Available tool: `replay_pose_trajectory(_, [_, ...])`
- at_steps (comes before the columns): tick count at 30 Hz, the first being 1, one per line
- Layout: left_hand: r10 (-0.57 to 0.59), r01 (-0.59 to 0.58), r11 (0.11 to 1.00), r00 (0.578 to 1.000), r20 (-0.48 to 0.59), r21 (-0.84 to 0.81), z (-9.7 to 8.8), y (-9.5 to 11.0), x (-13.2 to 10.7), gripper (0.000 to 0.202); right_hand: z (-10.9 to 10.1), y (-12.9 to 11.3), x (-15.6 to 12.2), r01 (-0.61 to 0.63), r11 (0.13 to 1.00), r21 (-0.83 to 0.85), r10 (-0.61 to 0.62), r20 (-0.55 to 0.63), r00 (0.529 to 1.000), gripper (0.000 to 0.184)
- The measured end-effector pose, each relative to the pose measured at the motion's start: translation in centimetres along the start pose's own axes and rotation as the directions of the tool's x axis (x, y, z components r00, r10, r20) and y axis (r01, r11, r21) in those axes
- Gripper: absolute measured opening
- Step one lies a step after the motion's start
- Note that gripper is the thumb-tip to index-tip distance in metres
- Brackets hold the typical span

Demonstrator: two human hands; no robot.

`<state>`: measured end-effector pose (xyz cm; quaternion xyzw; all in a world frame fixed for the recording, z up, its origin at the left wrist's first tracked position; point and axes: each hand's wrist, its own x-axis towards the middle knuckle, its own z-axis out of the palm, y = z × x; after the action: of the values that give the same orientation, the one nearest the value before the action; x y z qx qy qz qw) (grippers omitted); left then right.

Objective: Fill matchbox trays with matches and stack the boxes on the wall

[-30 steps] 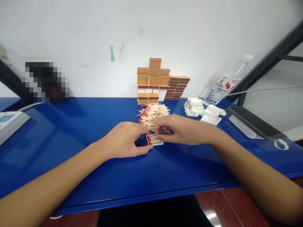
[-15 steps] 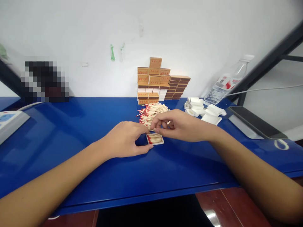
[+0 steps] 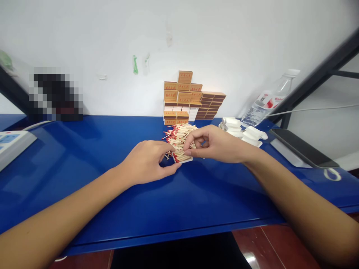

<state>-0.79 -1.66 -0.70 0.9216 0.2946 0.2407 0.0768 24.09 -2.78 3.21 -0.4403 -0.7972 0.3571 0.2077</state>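
My left hand (image 3: 148, 162) grips a small white matchbox tray (image 3: 187, 161) between thumb and forefinger, at its left end. Matches (image 3: 179, 156) with red heads pointing left lie side by side in the tray. Over the tray's right part, my right hand (image 3: 214, 145) is closed in a pinch, its fingertips at the matches. What those fingertips hold, if anything, is too small to make out. Just behind both hands is a loose heap of red-tipped matches (image 3: 179, 133), partly covered by my right hand.
Orange and brown matchboxes (image 3: 183, 98) are stacked against the wall behind the heap. White empty trays (image 3: 254, 133) lie to the right, near a water bottle (image 3: 262, 101) and a dark phone (image 3: 304, 147) on a white block. A white power strip (image 3: 17, 145) sits at the left of the blue table (image 3: 179, 209).
Both hands have moved slightly away from me with the tray, which now sits closer against the match heap. My right fingertips have shifted a little to the right over the tray.
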Motion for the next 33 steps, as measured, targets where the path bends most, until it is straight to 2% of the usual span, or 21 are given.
replay_pose_trajectory(3, [0.0, 0.0, 1.0, 1.0, -0.023, 0.006, 0.1, -0.1, -0.1, 0.023, -0.2, -0.1, -0.1, 0.038, 0.986, -0.164, -0.042, -0.019, 0.999, 0.017])
replay_pose_trajectory(6, [-0.002, 0.002, 1.0, 1.0, -0.017, -0.002, 0.1, -0.1, -0.1, 0.023, -0.8, 0.0, -0.3, 0.045, 0.963, -0.265, -0.058, -0.042, 0.997, 0.018])
replay_pose_trajectory(9, [0.011, -0.011, 0.999, 1.0, 0.01, -0.031, 0.1, 0.0, -0.1, 0.025, -1.7, 0.7, -0.5, -0.043, 0.92, -0.389, 0.018, -0.066, 0.998, 0.02])
replay_pose_trajectory(12, [0.045, -0.042, 0.998, 0.998, 0.053, -0.054, 0.1, 0.2, -0.1, 0.027, -2.2, 1.5, -0.7, -0.104, 0.868, -0.486, 0.147, 0.05, 0.988, 0.021])
replay_pose_trajectory(15, [0.053, -0.048, 0.997, 0.994, 0.094, -0.054, 0.1, 0.3, -0.1, 0.027, -2.0, 1.5, -0.7, -0.134, 0.862, -0.489, 0.216, 0.116, 0.969, 0.018])
replay_pose_trajectory(17, [0.05, -0.045, 0.998, 0.992, 0.117, -0.05, 0.0, 0.4, -0.1, 0.027, -1.8, 1.1, -0.6, -0.113, 0.877, -0.467, 0.188, 0.115, 0.975, 0.016])
replay_pose_trajectory(22, [0.032, -0.028, 0.999, 0.987, 0.155, -0.027, -0.1, 0.5, 0.0, 0.024, -0.9, 0.0, -0.5, 0.034, 0.946, -0.321, -0.022, 0.043, 0.999, 0.02])
replay_pose_trajectory(24, [0.034, -0.03, 0.999, 0.986, 0.165, -0.026, -0.2, 0.5, 0.0, 0.023, -0.3, -0.3, -0.5, 0.091, 0.951, -0.296, -0.072, 0.075, 0.995, 0.014])
replay_pose_trajectory(28, [0.028, -0.023, 0.999, 0.984, 0.174, -0.03, -0.3, 0.5, 0.0, 0.024, 0.8, -0.9, -0.4, 0.12, 0.928, -0.353, -0.083, 0.118, 0.989, 0.009])
replay_pose_trajectory(33, [0.021, -0.014, 0.999, 0.981, 0.191, -0.036, -0.3, 0.5, -0.1, 0.023, 0.7, -0.7, -0.4, 0.159, 0.906, -0.392, -0.142, 0.073, 0.987, 0.008])
